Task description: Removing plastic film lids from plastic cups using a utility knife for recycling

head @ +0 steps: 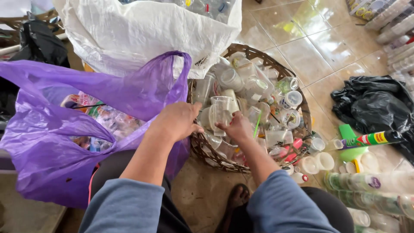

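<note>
Hands' fingers gripping clear plastic cup, woven wicker basket, crinkled purple bag

Far centre we've got a white woven sack with bottles showing at its open top, and a black bag far left. On the right, a crumpled black plastic bag lies on the tan tiled floor, with a green spray can on its side just near of it. Near right, we see stacked clear cups lying in rows.
</note>
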